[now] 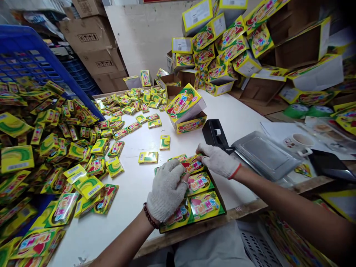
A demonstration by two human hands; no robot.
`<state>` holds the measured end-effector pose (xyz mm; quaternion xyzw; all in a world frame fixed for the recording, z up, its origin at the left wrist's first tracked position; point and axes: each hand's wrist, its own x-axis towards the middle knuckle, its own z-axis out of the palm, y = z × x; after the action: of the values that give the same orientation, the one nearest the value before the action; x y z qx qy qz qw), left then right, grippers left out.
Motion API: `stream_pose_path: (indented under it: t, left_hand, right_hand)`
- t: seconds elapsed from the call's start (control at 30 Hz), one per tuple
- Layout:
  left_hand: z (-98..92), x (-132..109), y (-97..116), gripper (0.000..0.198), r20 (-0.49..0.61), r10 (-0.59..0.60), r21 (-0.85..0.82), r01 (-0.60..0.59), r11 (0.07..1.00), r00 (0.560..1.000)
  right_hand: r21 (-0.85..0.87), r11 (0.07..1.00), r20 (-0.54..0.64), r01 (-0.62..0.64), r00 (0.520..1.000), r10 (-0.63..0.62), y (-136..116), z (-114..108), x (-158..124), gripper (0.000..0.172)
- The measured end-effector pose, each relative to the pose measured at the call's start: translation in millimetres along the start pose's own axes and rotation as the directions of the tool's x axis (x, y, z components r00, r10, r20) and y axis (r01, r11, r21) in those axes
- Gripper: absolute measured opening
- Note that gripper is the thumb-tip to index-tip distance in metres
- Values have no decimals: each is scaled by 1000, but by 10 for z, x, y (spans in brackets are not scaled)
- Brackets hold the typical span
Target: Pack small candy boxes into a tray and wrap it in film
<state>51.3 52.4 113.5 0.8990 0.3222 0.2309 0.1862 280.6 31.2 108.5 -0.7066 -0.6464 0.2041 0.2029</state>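
Note:
Both my hands wear white knit gloves. In front of me an open display carton [219,213] holds several small yellow-green candy boxes [206,205] in rows, lying flat. My left hand [168,191] is over the carton's left side, fingers curled at the left end of a candy box [192,165] in the far row. With its fingers closed, my right hand [218,160] grips that same box at its right end. The left hand hides part of the carton and the boxes beneath it. Two loose candy boxes [148,157] lie just beyond the carton.
A blue crate [41,48] spills candy boxes onto the white table [133,207] at left. A display carton [185,105] stands ahead, near a black tape dispenser [215,133]. A clear plastic tray [267,155] and a mug [297,142] are at right. Display cartons [230,39] are piled behind.

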Motion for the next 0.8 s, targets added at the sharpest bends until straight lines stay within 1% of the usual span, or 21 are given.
stream_pose_path:
  t: [0.07,0.1,0.2,0.27,0.33,0.4,0.43,0.47,0.53,0.57,0.6,0.63,0.7,0.77,0.8]
  left_hand:
    - [71,90,-21,10,20,54,65,-55,996,998]
    - [106,143,-27,13,41,70,103,-74,992,997]
    - [199,313,-11,21,131,80,201,-105,974,988]
    - [245,418,19,22,175,63,240,-105,965,983]
    - [276,501,47,23,197,46,267,-98,959,979]
    - [293,556,55,25,205,28,277,-86,957,978]
    - [299,573,48,25,206,15,269,-72,961,979]
    - [304,584,33,25,202,0,238,-49,970,979]
    - [311,597,-20,21,190,-30,105,11,994,981]
    - [311,601,-57,18,179,-46,9,46,999,983]
    - [308,605,-99,16,161,-69,-101,85,991,985]
    - [299,610,-144,14,143,-103,-212,132,968,984]
    - [262,626,-230,17,121,-194,-405,227,886,973]
    - [204,652,-290,26,114,-267,-521,286,804,957]
    - [174,668,-303,29,113,-283,-538,298,788,953]
  right_hand:
    - [-67,997,-54,37,998,-41,-42,88,5,8]
    - [-106,992,-68,62,995,-70,-54,107,18,8]
    - [-156,980,-59,121,990,-132,-31,108,90,10]
    - [-126,983,-38,136,989,-142,8,98,133,11]
    - [-101,984,-33,144,988,-148,32,94,139,11]
    - [-63,986,-67,153,985,-157,39,88,101,11]
    - [-25,987,-108,162,981,-163,42,81,68,10]
    - [27,986,-167,166,973,-159,49,72,29,9]
    - [128,979,-289,156,950,-114,84,54,-60,8]
    - [155,977,-320,147,943,-92,109,49,-107,8]
    - [158,978,-318,138,944,-82,138,49,-155,10]
    - [148,980,-288,136,954,-89,165,56,-203,12]
    - [122,980,-185,156,974,-131,201,91,-297,15]
    - [102,982,-96,161,984,-151,207,145,-384,9]
    - [85,983,-55,162,986,-158,202,173,-422,6]
